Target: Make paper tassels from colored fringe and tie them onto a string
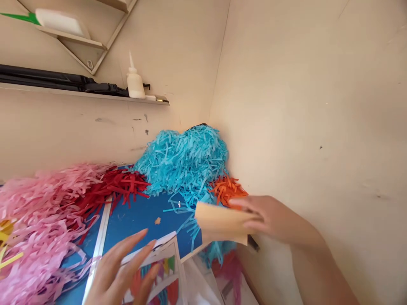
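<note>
Right hand: this hand [270, 216] is closed with its fingers on the right end of a tan card [219, 222]; it is a little blurred.
Tan card: it extends to the left from the right hand, above the edge of the blue worktop [136, 218].
Left hand: this hand [110, 271] has its fingers spread apart, well apart from the card; it is over a picture sheet [171, 275], and whether it touches the sheet I cannot tell.
Orange strips: they [225, 189] lie just beyond the right hand.
Light-blue strips: a large heap [187, 161] stands behind the card, near the wall corner.
Red strips: they [117, 184] lie left of this heap.
Pink strips: they [47, 195] cover the left side.
Shelf: on the wall, it [79, 96] carries a white bottle [135, 84].
</note>
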`<control>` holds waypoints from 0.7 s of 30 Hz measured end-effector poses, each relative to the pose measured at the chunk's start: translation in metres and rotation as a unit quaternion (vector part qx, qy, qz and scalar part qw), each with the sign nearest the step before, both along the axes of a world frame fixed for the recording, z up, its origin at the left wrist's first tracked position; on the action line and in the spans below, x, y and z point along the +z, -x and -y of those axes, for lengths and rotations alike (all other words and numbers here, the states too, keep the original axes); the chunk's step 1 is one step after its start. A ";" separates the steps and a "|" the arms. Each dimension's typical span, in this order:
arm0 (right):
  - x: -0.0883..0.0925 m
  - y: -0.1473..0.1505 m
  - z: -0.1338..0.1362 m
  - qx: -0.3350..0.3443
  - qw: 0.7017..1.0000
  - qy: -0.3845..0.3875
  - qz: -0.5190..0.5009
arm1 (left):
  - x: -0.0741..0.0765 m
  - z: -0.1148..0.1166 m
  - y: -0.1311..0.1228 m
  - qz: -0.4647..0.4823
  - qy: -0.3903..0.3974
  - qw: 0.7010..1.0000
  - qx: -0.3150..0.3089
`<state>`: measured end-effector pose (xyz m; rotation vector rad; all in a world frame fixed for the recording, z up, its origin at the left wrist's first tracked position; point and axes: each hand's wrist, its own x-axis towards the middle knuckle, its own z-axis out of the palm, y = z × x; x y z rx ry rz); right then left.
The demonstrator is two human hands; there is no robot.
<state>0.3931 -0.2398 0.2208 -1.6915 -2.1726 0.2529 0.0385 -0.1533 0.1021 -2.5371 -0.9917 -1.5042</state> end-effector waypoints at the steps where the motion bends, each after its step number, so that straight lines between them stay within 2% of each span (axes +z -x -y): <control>1: 0.007 0.016 0.008 0.034 0.999 0.009 0.007 | 0.018 0.010 -0.012 -0.017 -0.009 0.999 -0.037; 4: 0.015 0.052 0.019 0.099 0.994 0.036 -0.018 | 0.057 0.031 -0.047 -0.047 -0.052 0.991 -0.115; 6: 0.012 0.062 0.020 0.104 0.991 0.058 -0.061 | 0.067 0.038 -0.063 -0.056 -0.022 0.985 -0.160; 9: 0.002 0.062 0.021 0.061 0.987 0.073 -0.133 | 0.063 0.040 -0.076 -0.050 0.170 0.965 -0.194; 12: -0.010 0.057 0.021 0.020 0.979 0.068 -0.194 | 0.052 0.038 -0.079 -0.030 0.345 0.918 -0.193; 17: -0.028 0.062 0.014 0.024 0.976 0.054 -0.207 | 0.047 0.037 -0.079 -0.027 0.430 0.867 -0.248; 19: -0.033 0.066 0.009 0.062 0.980 0.014 -0.189 | 0.046 0.036 -0.078 -0.024 0.461 0.845 -0.270; 21: -0.038 0.068 0.005 0.119 0.979 -0.065 -0.151 | 0.045 0.033 -0.077 -0.012 0.494 0.824 -0.277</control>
